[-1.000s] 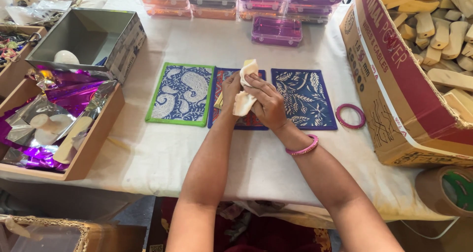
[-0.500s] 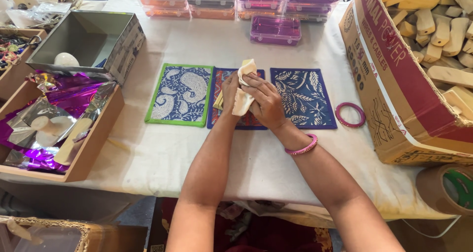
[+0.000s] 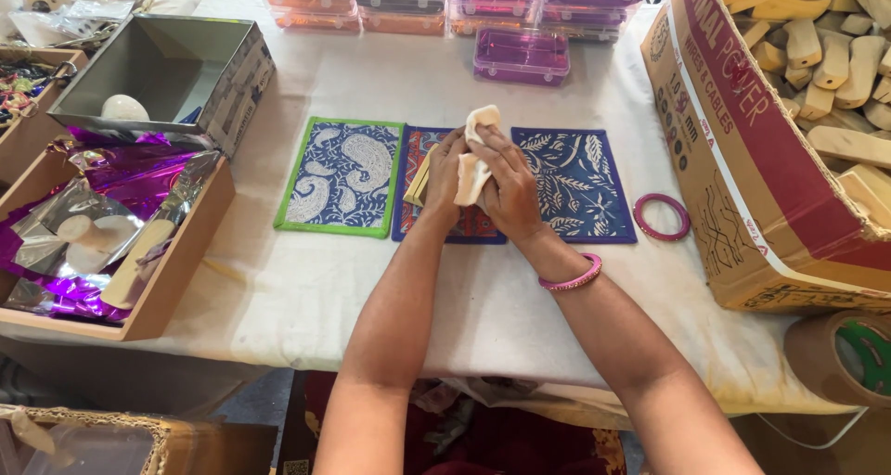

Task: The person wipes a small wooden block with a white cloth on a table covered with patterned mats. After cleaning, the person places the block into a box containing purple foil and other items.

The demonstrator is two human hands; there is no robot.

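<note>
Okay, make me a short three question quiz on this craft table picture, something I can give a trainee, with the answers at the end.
1. True or false: both hands meet over the middle one of the three patterned mats.
2. Which mat has a green border? A) the left one B) the middle one C) the right one
3. What lies on the cloth just right of the rightmost mat?

Key
1. True: the left hand and right hand hold a white cloth and a pale wooden piece above the middle mat.
2. A, the paisley mat.
3. A pink bangle, beside the blue leaf mat.
</note>
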